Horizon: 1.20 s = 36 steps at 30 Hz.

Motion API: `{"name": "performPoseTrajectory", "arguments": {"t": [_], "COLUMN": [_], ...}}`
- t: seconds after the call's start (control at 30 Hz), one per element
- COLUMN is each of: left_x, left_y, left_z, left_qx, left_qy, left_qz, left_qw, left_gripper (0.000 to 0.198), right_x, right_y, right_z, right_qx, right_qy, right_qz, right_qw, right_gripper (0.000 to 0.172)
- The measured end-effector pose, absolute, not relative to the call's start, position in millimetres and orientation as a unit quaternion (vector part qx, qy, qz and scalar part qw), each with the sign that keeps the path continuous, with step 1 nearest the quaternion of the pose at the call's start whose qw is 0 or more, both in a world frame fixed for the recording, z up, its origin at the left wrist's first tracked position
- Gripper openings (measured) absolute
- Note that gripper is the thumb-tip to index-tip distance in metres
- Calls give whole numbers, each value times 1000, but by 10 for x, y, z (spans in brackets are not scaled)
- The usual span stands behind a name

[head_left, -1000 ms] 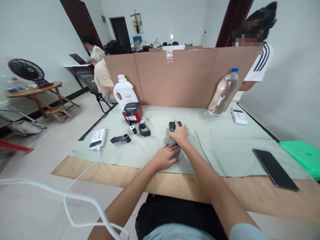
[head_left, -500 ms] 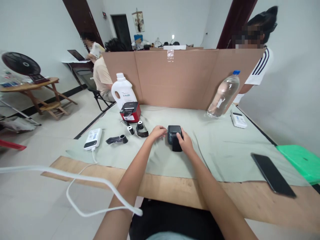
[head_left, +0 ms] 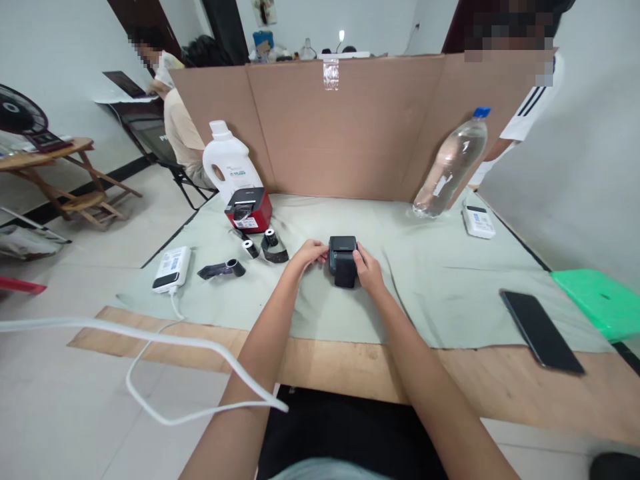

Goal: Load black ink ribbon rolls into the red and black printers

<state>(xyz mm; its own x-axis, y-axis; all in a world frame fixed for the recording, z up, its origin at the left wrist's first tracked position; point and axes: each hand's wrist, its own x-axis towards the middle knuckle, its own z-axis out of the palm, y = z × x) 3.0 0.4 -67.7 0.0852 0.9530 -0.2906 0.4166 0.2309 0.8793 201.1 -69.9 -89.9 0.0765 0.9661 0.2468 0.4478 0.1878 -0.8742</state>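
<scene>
A small black printer (head_left: 343,245), with a wide black strip (head_left: 345,270) hanging down its front, sits on the cloth between my hands. My right hand (head_left: 368,269) grips its right side, thumb towards the front. At its left edge, my left hand (head_left: 311,253) has its fingers bent together, the tips against the casing; part of them is hidden. To the left lie two small paper rolls (head_left: 250,249) with black outer wraps and a loose black roll (head_left: 235,268) with its end unwound. Behind them stands a red and black printer (head_left: 249,210).
A white jug (head_left: 233,163) and a tilted clear bottle (head_left: 453,163) lean near a cardboard screen (head_left: 345,133). A white power bank (head_left: 171,268) trails a cable at left; another white device (head_left: 479,221) and a phone (head_left: 541,331) lie right. People sit beyond the screen.
My view has tilted down slightly. The fingers of my left hand have come up to the printer's left side, where a gap showed before. My right hand keeps its grip.
</scene>
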Motion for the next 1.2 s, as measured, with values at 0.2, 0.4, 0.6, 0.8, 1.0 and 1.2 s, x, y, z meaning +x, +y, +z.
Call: {"name": "performPoseTrajectory", "arguments": {"t": [0.2, 0.4, 0.6, 0.8, 1.0, 1.2], "left_x": [59, 26, -36, 23, 155, 150], "left_y": [-105, -131, -81, -30, -57, -171], "left_z": [-833, -978, -1000, -970, -872, -781], "left_qx": [578, 646, 690, 667, 661, 696], "left_qy": [593, 500, 443, 539, 616, 547], "left_qz": [359, 490, 480, 387, 311, 407], "left_qw": [431, 303, 311, 339, 295, 224], "left_gripper": [18, 26, 41, 49, 57, 50], "right_x": [2002, 2014, 2023, 2013, 2004, 1999], "right_y": [-699, -666, -672, -691, -681, -658], "right_z": [-925, -953, -935, -909, -918, -941], "right_qx": [-573, -572, -568, -570, -569, -571], "right_qy": [-615, -606, -610, -614, -615, -603], "right_qz": [281, 293, 292, 291, 284, 286], "right_qw": [463, 468, 469, 462, 467, 479], "right_gripper": [80, 81, 78, 77, 74, 75]}}
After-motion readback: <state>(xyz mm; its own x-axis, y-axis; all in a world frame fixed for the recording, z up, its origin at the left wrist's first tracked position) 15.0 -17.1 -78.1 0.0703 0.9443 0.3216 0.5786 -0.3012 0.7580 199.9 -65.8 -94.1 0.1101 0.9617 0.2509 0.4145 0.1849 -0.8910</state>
